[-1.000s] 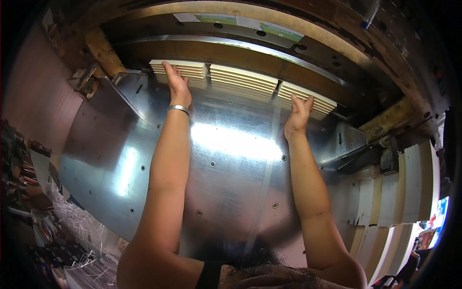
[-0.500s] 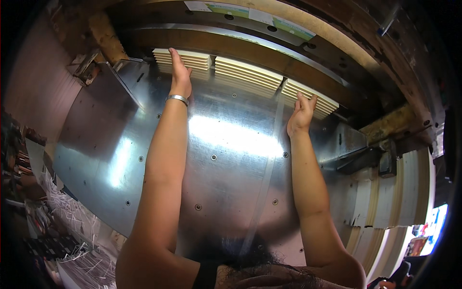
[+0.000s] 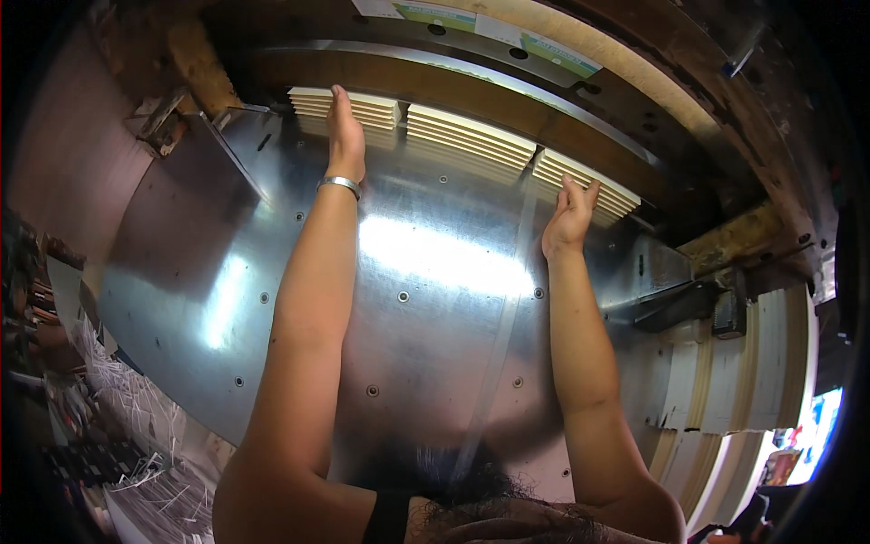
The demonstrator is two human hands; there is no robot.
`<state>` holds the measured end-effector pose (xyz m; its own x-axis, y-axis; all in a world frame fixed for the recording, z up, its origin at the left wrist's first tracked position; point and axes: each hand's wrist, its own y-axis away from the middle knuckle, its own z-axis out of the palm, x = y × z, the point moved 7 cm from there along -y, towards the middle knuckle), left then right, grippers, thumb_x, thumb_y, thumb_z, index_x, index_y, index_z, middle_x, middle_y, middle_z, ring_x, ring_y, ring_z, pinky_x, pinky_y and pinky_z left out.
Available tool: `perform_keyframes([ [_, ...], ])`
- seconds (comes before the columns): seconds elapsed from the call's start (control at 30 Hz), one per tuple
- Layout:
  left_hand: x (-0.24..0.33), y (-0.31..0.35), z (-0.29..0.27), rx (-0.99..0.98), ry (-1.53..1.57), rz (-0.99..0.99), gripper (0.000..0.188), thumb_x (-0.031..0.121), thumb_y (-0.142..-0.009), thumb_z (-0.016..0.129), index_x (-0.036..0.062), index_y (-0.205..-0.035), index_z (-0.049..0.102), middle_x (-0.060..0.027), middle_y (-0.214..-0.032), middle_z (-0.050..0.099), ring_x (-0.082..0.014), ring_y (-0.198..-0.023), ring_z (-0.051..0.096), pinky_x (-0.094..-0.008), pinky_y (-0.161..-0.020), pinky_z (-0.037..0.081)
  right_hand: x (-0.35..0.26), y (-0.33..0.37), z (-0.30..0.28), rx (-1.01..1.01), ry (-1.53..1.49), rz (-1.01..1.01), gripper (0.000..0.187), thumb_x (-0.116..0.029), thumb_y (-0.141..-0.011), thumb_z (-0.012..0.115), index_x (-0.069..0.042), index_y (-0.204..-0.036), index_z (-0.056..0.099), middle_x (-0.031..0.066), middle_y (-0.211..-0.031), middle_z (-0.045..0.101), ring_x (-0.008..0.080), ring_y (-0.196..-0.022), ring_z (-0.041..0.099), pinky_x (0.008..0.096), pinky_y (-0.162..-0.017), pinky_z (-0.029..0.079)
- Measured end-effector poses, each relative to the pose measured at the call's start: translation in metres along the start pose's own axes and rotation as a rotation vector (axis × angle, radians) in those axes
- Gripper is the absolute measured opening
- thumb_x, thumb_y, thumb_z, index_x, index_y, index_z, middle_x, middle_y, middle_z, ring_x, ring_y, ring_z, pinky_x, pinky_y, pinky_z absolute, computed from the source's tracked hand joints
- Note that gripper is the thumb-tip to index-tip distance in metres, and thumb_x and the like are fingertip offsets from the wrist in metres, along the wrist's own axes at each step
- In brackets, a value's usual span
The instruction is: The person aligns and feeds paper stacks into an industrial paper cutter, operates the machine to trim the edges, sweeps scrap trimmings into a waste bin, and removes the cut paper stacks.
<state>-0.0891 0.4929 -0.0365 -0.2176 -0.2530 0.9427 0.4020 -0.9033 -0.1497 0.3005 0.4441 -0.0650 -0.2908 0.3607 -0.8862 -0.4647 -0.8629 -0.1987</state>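
Partly, the left hand [image 3: 346, 140] hides the left cream stack [image 3: 378, 112]; whether either hand touches a stack is unclear. The middle stack [image 3: 469, 135] and right stack [image 3: 609, 190] continue the row across the metal worktop [image 3: 453, 349], beside a brown bar [image 3: 435, 87]. Left fingers extend straight; the right hand [image 3: 569, 218] is loosely spread.

Band [image 3: 339, 184]: silver-coloured, narrow and shiny, it rings your left wrist.
Left hand [image 3: 347, 140]: you wear it bare.
Right hand [image 3: 569, 220]: bare like your left.
Arms [image 3: 313, 299]: your skin shows from wrist to upper arm.
Cloth [image 3: 388, 519]: plain black, a short strip beside your left upper arm; strap or garment edge, unclear.
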Motion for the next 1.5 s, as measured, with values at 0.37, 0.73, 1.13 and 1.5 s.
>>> perform_keyframes([
  [0.37, 0.009, -0.008, -0.007, -0.007, -0.010, -0.072, 0.105, 0.080, -0.098, 0.030, 0.0036, -0.165, 0.004, -0.0202, -0.172, 0.004, -0.0339, -0.159, 0.008, -0.0467, -0.128, 0.016, -0.002, -0.002, 0.012, -0.096, -0.042, -0.013, 0.106, -0.023, -0.089, 0.067, -0.001, -0.165, -0.003, 0.0151, -0.167, 0.022, 0.0250, -0.157, 0.018, 0.0429, -0.127, 0.002],
  [0.73, 0.001, -0.003, -0.001, 0.059, 0.187, 0.027, 0.105, 0.078, -0.098, 0.038, 0.0074, -0.166, -0.002, -0.0199, -0.173, 0.000, -0.0358, -0.160, 0.000, -0.0537, -0.127, 0.014, -0.001, 0.000, 0.005, -0.030, 0.014, -0.026, 0.105, -0.024, -0.088, 0.067, 0.001, -0.164, -0.001, 0.0152, -0.168, 0.019, 0.0262, -0.156, 0.019, 0.0421, -0.127, 0.005],
  [1.13, 0.001, -0.007, -0.010, 0.018, 0.160, -0.012, 0.101, 0.072, -0.101, 0.039, 0.0060, -0.165, -0.001, -0.0204, -0.173, 0.001, -0.0365, -0.160, 0.001, -0.0535, -0.127, 0.016, -0.001, 0.003, 0.010, -0.026, -0.036, 0.014, 0.104, -0.025, -0.089, 0.067, -0.002, -0.165, 0.000, 0.0125, -0.163, 0.031, 0.0230, -0.153, 0.026, 0.0432, -0.126, 0.005],
  [1.5, 0.001, -0.007, -0.011, 0.003, 0.194, -0.008, 0.099, 0.071, -0.101, 0.039, 0.0067, -0.166, 0.000, -0.0168, -0.173, -0.002, -0.0349, -0.160, -0.002, -0.0535, -0.127, 0.013, -0.005, 0.004, 0.009, -0.039, 0.019, -0.034, 0.100, -0.023, -0.090, 0.067, 0.002, -0.164, 0.004, 0.0142, -0.171, 0.013, 0.0266, -0.157, 0.017, 0.0408, -0.128, 0.007],
])
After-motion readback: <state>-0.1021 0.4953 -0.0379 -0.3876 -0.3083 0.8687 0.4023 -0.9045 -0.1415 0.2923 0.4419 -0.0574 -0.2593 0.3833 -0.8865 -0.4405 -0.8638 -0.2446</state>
